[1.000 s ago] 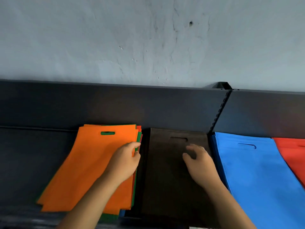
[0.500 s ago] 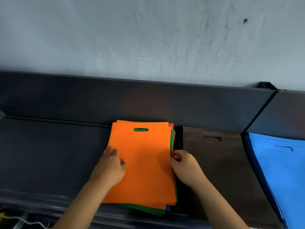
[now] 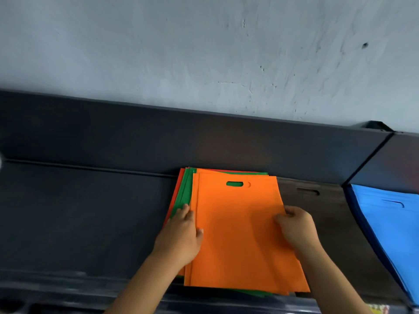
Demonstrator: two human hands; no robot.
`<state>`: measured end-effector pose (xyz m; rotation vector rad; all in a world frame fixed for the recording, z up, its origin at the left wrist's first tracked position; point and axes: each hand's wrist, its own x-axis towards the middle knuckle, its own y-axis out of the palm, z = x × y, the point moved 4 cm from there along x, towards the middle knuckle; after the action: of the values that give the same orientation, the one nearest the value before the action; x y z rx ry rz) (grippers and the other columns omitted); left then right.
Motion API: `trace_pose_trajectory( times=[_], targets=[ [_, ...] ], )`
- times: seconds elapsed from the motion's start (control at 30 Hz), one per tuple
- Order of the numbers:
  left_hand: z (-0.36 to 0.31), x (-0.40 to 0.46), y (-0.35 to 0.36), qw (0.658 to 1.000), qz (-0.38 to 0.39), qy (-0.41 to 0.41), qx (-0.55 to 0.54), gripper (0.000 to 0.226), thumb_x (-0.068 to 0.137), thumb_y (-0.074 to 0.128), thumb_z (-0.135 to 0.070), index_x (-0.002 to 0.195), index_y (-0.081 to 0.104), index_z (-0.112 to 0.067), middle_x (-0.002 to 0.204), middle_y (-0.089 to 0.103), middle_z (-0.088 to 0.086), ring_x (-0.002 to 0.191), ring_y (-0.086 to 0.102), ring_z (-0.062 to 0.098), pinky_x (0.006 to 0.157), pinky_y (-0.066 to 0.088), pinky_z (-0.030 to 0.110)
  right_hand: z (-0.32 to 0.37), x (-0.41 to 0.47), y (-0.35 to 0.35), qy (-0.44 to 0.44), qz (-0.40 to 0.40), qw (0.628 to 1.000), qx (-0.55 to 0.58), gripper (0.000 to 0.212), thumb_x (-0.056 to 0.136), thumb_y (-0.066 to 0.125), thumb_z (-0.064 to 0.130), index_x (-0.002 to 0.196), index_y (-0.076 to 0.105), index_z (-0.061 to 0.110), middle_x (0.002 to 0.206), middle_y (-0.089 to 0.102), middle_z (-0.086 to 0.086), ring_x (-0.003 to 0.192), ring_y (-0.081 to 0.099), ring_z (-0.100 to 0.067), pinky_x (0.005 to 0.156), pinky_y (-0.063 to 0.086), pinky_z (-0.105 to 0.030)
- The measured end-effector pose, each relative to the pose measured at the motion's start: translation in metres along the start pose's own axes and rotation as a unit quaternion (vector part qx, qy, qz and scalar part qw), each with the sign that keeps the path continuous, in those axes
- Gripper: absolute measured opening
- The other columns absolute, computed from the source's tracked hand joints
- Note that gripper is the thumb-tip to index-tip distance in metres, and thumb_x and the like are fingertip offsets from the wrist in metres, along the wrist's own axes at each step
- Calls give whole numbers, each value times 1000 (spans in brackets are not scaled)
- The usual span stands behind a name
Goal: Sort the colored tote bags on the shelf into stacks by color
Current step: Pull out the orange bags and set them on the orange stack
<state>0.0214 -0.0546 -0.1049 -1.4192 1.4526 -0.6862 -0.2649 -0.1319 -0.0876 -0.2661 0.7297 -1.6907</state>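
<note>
Both forearms reach up from the bottom of the view onto a dark grey metal shelf (image 3: 86, 214), one hand at each side of a mixed pile of flat tote bags. The top orange bag (image 3: 240, 232) lies face up with its cut-out handle slot toward the back panel; more orange edges show under it, green bags (image 3: 184, 191) fan out along the pile's left side and at the front edge, and a red bag (image 3: 178, 189) peeks out furthest left.

The left hand (image 3: 179, 239) lies palm down over the pile's left edge, fingers straight and close together, pointing away from the person across the green layers, thumb touching the orange bag's edge. The right hand (image 3: 294, 227) sits at the orange bag's right edge, wrist angled inward, fingers curled with the tips bent down onto the bag; whether it pinches the edge I cannot tell.

Just right of the pile lies a dark brown bag (image 3: 328, 214), flat, partly under the right forearm. Further right, past the shelf divider, lies a stack of bright blue bags (image 3: 390, 225). A pale plastered wall (image 3: 204, 53) rises behind the shelf
</note>
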Motion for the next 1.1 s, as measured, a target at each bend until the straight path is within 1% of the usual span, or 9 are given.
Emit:
trace_pose_trajectory(
  times=[0.07, 0.17, 0.3, 0.43, 0.53, 0.7, 0.8, 0.97, 1.1],
  targets=[
    [-1, 0, 2, 1000, 2, 18, 18, 70, 108, 40, -47, 165, 15, -15, 174, 0, 4, 160, 5, 24, 128, 20, 41, -4, -2, 4, 16, 4, 1000, 19, 9, 94, 70, 13, 102, 74, 16, 86, 75, -7, 78, 70, -26, 71, 59, -48],
    [-3, 2, 0, 999, 2, 36, -1, 62, 107, 42, -46, 162, 27, -20, 174, 1, 1, 160, 7, 28, 127, 24, 43, -6, -8, 14, 46, 20, 996, 67, 29, 94, 76, 25, 122, 72, 15, 102, 75, -2, 91, 71, -22, 67, 55, -34],
    [-5, 1, -4, 998, -5, 49, -46, 54, 107, 46, -43, 156, 41, -22, 174, 6, -2, 159, 13, 25, 126, 29, 42, -5, -13, 16, 57, 14, 993, 102, 23, 94, 79, 29, 112, 71, 17, 100, 76, -1, 91, 72, -22, 66, 52, -31],
    [-5, -1, -16, 991, -55, 61, -107, 40, 105, 51, -38, 142, 56, -24, 168, 28, -3, 151, 35, 14, 116, 40, 31, 2, -19, 17, 56, 13, 992, 111, 11, 97, 77, 29, 97, 72, 19, 94, 77, -1, 86, 73, -21, 66, 55, -32],
    [-2, 0, -25, 978, -96, 64, -171, 29, 103, 57, -29, 131, 64, -24, 154, 47, -7, 144, 44, 10, 108, 42, 24, 4, -21, 18, 43, 8, 994, 97, 13, 98, 75, 29, 90, 71, 20, 94, 78, -5, 88, 74, -26, 79, 60, -42],
    [9, 12, -31, 942, -103, 2, -319, 45, 103, 60, -24, 146, 48, -28, 138, 54, -7, 103, 61, 3, 82, 53, 25, 6, -22, 17, 43, 6, 995, 85, 20, 99, 73, 30, 96, 72, 10, 97, 78, -14, 95, 73, -36, 87, 61, -53],
    [14, 21, -30, 936, -79, -41, -341, 54, 105, 57, -27, 155, 36, -24, 125, 54, -9, 87, 59, 1, 63, 44, 19, 4, -21, 19, 38, 14, 995, 91, 16, 100, 71, 28, 97, 71, 12, 98, 77, -11, 94, 74, -33, 87, 61, -53],
    [17, 26, -23, 952, -41, -40, -301, 49, 106, 55, -29, 153, 44, -21, 128, 61, -4, 87, 56, -2, 66, 41, 14, 5, -17, 14, 16, -2, 997, 78, 7, 103, 67, 24, 96, 66, 21, 97, 74, -3, 87, 70, -21, 68, 56, -35],
    [14, 27, -24, 960, -49, -32, -274, 48, 106, 55, -26, 153, 44, -23, 126, 64, -7, 88, 61, 0, 66, 44, 14, 5, -14, 9, 1, -8, 998, 65, 6, 103, 65, 21, 97, 65, 21, 96, 74, -4, 86, 70, -24, 69, 55, -37]
  ],
)
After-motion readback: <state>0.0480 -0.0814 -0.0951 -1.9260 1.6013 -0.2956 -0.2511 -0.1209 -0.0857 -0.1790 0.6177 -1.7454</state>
